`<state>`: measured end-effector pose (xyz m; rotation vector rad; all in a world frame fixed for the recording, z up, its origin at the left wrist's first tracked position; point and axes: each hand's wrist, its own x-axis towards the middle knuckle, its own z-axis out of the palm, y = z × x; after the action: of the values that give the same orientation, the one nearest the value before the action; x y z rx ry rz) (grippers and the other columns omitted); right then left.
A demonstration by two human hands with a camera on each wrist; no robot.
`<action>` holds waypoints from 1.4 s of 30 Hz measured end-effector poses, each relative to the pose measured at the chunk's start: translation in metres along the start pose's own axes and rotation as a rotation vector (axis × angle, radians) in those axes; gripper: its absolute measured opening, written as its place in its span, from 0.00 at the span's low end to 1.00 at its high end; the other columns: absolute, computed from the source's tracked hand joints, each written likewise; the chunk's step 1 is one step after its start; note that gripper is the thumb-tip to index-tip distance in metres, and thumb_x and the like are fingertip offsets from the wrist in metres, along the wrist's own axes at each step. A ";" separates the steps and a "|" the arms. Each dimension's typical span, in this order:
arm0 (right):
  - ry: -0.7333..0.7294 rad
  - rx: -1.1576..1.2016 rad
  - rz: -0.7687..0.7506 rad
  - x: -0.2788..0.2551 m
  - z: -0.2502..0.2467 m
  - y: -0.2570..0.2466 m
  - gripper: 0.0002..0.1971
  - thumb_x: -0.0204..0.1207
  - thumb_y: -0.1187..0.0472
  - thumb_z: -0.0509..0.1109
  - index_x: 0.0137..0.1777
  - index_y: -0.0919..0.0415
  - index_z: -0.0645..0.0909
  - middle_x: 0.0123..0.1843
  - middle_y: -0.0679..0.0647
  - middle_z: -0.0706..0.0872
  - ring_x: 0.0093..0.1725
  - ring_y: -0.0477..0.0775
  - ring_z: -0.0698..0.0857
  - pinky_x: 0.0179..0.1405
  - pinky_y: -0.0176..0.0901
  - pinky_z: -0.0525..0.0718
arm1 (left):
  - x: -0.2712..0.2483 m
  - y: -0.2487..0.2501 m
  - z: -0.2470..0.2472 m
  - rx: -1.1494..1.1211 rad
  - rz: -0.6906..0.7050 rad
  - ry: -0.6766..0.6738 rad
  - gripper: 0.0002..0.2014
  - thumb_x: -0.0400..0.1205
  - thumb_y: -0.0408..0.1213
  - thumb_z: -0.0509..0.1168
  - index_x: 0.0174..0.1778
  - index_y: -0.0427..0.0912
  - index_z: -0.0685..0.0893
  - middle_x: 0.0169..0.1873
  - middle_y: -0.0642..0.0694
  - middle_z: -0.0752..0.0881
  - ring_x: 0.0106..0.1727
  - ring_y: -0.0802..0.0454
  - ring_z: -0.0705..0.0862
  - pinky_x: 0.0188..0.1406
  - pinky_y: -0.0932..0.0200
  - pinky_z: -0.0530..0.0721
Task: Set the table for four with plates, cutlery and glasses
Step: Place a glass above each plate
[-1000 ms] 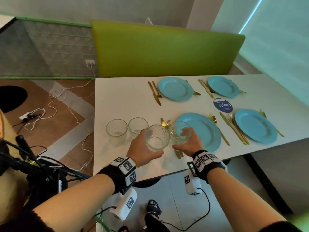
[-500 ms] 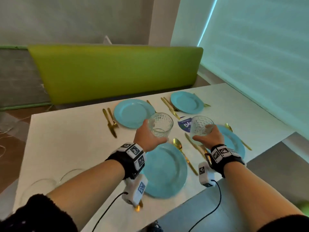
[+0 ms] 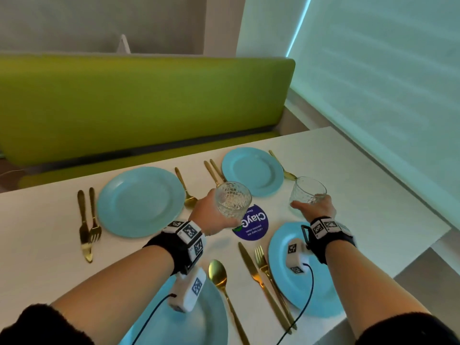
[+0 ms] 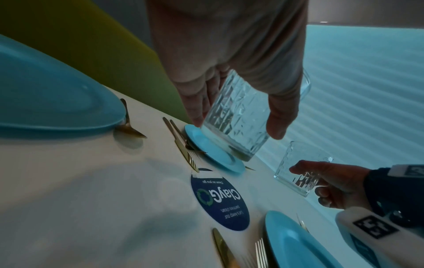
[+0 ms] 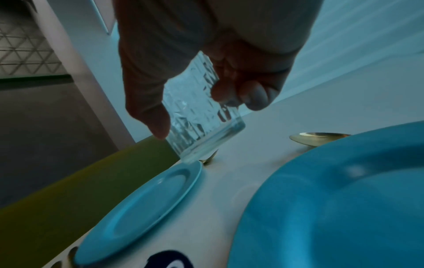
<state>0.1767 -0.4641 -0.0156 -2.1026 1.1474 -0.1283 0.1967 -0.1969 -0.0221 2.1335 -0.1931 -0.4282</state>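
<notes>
My left hand (image 3: 211, 217) grips a clear patterned glass (image 3: 232, 201) above the table, between the far left plate (image 3: 140, 201) and the far right plate (image 3: 252, 171); the left wrist view shows the glass (image 4: 238, 116) off the surface. My right hand (image 3: 315, 209) holds a second glass (image 3: 307, 191), tilted and low over the table right of the far right plate; the right wrist view shows that glass (image 5: 201, 123) just above the tabletop. Two near plates (image 3: 291, 267) lie under my forearms. Gold cutlery (image 3: 261, 272) flanks each plate.
A round blue sticker (image 3: 252, 225) lies on the white table (image 3: 44, 257) between the plates. A green bench back (image 3: 139, 100) runs along the far edge. A blind-covered window (image 3: 373, 95) borders the right side. The table's near right edge drops to the floor.
Both hands have carried their glasses forward and to the right, from the near left of the table to the far plates. The two other glasses have left the view.
</notes>
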 end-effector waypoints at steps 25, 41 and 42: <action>0.034 0.163 0.189 0.068 0.038 0.022 0.39 0.61 0.57 0.82 0.70 0.60 0.66 0.66 0.64 0.79 0.65 0.66 0.80 0.61 0.51 0.79 | 0.042 -0.016 0.046 -0.018 -0.090 -0.106 0.48 0.60 0.42 0.83 0.74 0.46 0.67 0.68 0.48 0.80 0.67 0.51 0.80 0.61 0.57 0.84; -0.013 0.194 0.232 0.078 0.041 0.035 0.50 0.53 0.54 0.86 0.74 0.51 0.61 0.59 0.62 0.82 0.55 0.64 0.87 0.58 0.61 0.85 | 0.052 -0.022 0.065 0.001 -0.082 -0.125 0.49 0.60 0.43 0.82 0.76 0.46 0.66 0.69 0.48 0.80 0.67 0.50 0.80 0.61 0.59 0.82; -0.018 0.196 0.230 0.079 0.040 0.037 0.51 0.54 0.55 0.86 0.75 0.52 0.60 0.56 0.60 0.83 0.54 0.64 0.87 0.58 0.61 0.85 | 0.052 -0.023 0.067 0.003 -0.082 -0.124 0.49 0.59 0.44 0.83 0.76 0.47 0.66 0.69 0.48 0.79 0.67 0.50 0.80 0.62 0.60 0.81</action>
<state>0.2150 -0.5146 -0.0876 -1.7852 1.3015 -0.1085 0.2192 -0.2510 -0.0871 2.1242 -0.1777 -0.6094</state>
